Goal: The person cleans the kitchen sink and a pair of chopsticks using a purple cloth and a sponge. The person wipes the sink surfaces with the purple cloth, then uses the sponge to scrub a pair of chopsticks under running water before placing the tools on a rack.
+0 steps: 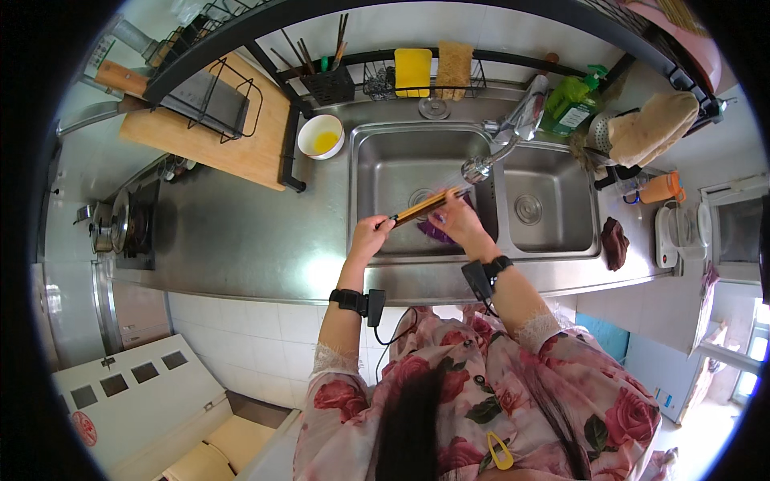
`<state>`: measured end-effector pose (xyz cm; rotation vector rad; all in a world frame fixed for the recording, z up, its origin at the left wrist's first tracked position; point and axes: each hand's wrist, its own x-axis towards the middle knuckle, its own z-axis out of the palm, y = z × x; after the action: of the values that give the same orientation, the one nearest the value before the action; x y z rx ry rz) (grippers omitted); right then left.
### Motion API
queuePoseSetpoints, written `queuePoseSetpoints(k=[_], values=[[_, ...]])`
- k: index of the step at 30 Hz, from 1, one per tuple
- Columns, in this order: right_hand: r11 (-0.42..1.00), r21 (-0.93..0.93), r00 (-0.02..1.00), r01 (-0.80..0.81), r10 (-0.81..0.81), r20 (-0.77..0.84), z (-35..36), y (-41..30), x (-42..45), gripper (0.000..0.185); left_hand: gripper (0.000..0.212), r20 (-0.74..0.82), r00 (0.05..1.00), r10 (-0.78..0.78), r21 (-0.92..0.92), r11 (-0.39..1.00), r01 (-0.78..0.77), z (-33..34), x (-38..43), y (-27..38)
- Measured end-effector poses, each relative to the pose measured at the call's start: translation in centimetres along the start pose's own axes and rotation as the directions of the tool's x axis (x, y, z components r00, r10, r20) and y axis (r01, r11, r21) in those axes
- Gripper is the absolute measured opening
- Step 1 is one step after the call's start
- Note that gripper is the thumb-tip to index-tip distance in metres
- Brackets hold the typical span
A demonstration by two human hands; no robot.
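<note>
A bundle of chopsticks (pixel 421 208) lies slantwise across the larger sink basin (pixel 385 174), held at both ends. My left hand (pixel 369 238) grips the dark lower-left end. At the upper-right end, my right hand (pixel 456 217) has its thumb and fingers on the sticks. Just above that end is the chrome faucet head (pixel 476 170), with water spraying down from it. A purple cloth (pixel 434 232) shows below the chopsticks, partly hidden by my right hand; whether the hand touches it I cannot tell.
A white bowl with yellow liquid (pixel 325 142) stands left of the sink. Behind are a chopstick holder (pixel 328 84), a yellow sponge cloth (pixel 413 69) and a green soap bottle (pixel 568 105). A dark red cloth (pixel 614 243) lies at right. A black rack post (pixel 292 150) rises from the counter.
</note>
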<state>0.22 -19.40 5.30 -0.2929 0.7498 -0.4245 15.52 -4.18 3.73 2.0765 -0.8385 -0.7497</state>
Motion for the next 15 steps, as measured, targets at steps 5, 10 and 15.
queuePoseSetpoints(k=[5,10,15], values=[[0.841,-0.496,0.976,0.215,-0.169,0.136,-0.9,-1.6,1.6,0.016,0.020,0.131,0.991,-0.018,-0.207,0.977,0.045,-0.3,2.0,-0.7],[0.544,-0.710,0.890,0.447,-0.355,0.288,7.6,-4.3,1.0,0.022,0.024,0.157,0.986,-0.058,-0.519,0.845,0.133,-1.2,2.2,0.4],[0.238,-0.729,0.729,0.642,-0.482,0.485,13.8,-8.8,2.4,0.025,0.034,-0.132,0.989,0.072,-0.365,0.924,-0.115,-1.0,3.7,3.1]])
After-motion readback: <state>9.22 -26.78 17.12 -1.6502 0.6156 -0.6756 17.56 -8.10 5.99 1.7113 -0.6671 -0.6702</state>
